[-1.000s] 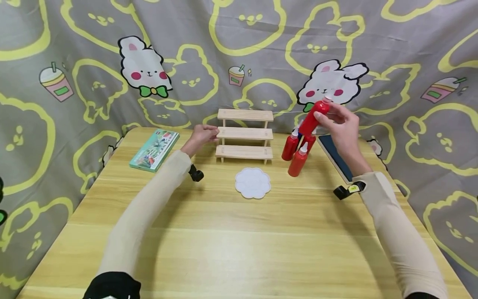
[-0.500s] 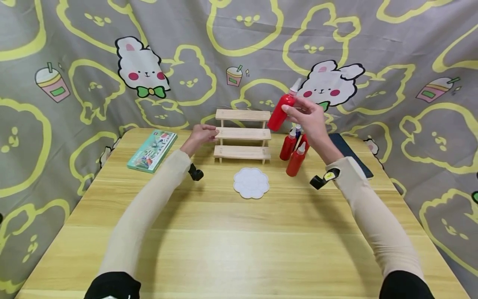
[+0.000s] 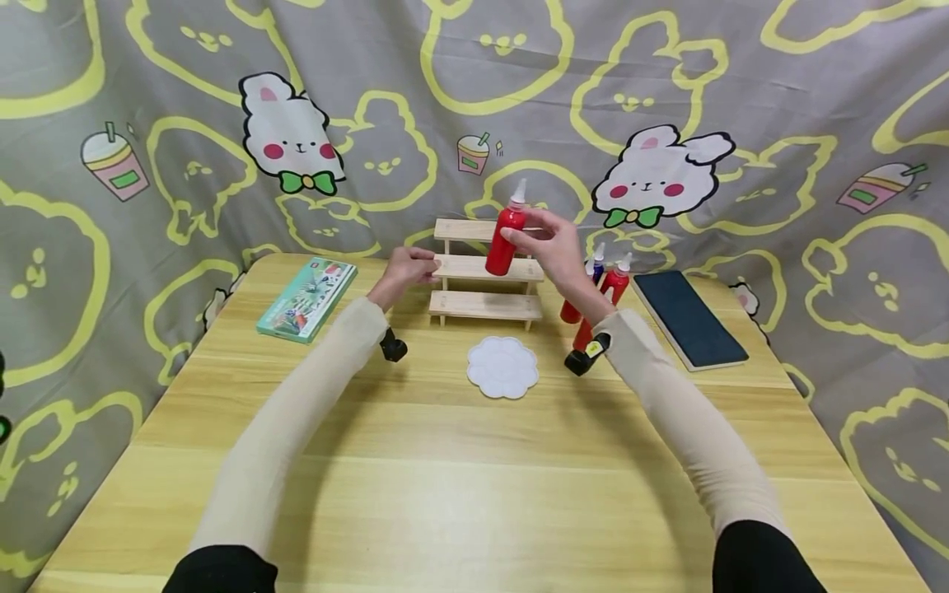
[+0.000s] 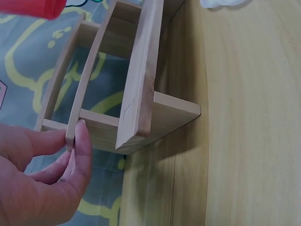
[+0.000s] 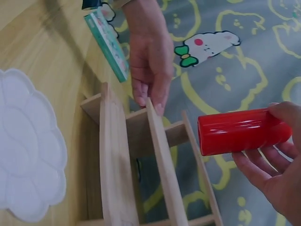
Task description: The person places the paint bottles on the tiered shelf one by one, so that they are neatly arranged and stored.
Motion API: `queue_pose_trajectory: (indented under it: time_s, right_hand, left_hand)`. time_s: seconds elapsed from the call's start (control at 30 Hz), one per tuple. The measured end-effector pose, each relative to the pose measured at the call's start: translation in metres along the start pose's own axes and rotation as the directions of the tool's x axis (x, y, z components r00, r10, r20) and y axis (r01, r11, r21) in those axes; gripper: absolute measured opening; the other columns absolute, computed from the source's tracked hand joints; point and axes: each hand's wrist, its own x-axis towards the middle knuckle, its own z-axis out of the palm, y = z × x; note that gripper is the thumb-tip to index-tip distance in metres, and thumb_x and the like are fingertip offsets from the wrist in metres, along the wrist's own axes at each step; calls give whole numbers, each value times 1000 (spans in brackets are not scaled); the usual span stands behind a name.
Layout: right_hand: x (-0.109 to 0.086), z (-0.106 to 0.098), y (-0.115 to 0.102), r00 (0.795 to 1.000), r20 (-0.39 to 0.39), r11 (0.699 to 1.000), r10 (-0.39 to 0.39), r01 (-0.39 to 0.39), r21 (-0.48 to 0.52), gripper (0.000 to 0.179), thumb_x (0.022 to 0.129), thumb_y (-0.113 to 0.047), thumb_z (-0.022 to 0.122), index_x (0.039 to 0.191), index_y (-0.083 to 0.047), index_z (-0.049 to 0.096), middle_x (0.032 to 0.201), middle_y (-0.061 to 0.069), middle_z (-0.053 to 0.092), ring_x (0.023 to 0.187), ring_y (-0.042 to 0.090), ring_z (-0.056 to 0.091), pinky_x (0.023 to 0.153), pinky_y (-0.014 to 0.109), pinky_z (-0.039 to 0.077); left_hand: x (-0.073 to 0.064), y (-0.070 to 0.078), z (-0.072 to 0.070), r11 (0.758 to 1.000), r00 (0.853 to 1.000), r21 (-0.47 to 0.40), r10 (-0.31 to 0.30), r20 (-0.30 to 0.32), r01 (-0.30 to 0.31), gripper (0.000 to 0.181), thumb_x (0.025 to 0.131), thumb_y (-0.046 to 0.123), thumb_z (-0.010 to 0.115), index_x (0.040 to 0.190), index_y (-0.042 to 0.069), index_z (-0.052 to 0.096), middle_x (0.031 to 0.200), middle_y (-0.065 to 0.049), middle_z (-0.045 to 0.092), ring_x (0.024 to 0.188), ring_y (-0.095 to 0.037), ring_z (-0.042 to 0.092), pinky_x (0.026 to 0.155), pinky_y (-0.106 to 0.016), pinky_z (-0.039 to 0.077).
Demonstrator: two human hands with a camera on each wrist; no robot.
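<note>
A small wooden three-tier shelf [image 3: 485, 305] stands at the back of the table. At its left end my left hand [image 3: 409, 268] pinches the edge of the middle tier between thumb and fingers, as the left wrist view shows. My right hand [image 3: 556, 247] grips a red squeeze bottle [image 3: 507, 243] with a pale pointed nozzle. This bottle is nearly upright in front of the upper tiers; in the right wrist view its base hangs apart from the wood. Right of the shelf stand more red squeeze bottles [image 3: 615, 282] and a blue one [image 3: 597, 262], partly hidden by my right wrist.
A white flower-shaped palette [image 3: 502, 368] lies in front of the shelf. A green illustrated box [image 3: 307, 299] is at the left, a dark flat book-like item [image 3: 691, 319] at the right. A patterned curtain [image 3: 385, 99] hangs behind the table [image 3: 474, 494].
My right hand has carried the red squeeze bottle leftward from above the other bottles to the front of the shelf, turning it more upright. My left hand stays on the shelf.
</note>
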Motion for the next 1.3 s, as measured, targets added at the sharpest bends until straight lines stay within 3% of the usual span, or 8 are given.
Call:
queue_pose_trajectory:
  time_s: [0.13,0.47,0.87,1.13,1.3]
  right_hand:
    - [8,12,7,1000,18,1000,-11,10,20,46,92,-17,83,134,-5,69,124,18,71,104,25,72,99,54,62]
    - [28,33,27,997,41,995,-68,71,-63,44,91,-19,84,132,-8,72,124,15,72,109,29,70,92,31,64]
    - [43,61,38,996,34,995,-87,89,-40,43,90,-14,85,131,-6,73,123,17,73,108,30,71,94,33,64]
    - [43,70,44,997,21,996,-81,82,-38,46,90,-15,85,133,-6,70,126,17,71,112,30,71,96,35,65]
    - [40,75,51,995,16,994,-94,95,-51,48,92,-15,83,136,-5,68,128,18,70,114,32,71,94,38,66]
  left_hand:
    - [0,1,1,1000,1000,9,7,-8,-7,38,102,1,63,137,-14,57,136,-31,61,72,-10,66,108,-43,59]
    - [-1,4,0,999,1000,33,2,1,-2,37,102,-1,62,137,-14,56,137,-30,61,76,-13,67,111,-46,57]
    - [2,3,-2,999,1000,47,7,-2,-6,37,102,0,62,136,-14,57,135,-30,61,78,-15,68,108,-45,59]
    - [2,2,1,999,1000,46,21,-14,-20,36,102,-1,63,135,-15,58,133,-32,63,71,-12,68,104,-44,62]
    - [0,0,2,999,1000,45,17,-15,-16,36,102,-2,62,135,-16,58,134,-33,62,83,-23,71,106,-46,60]
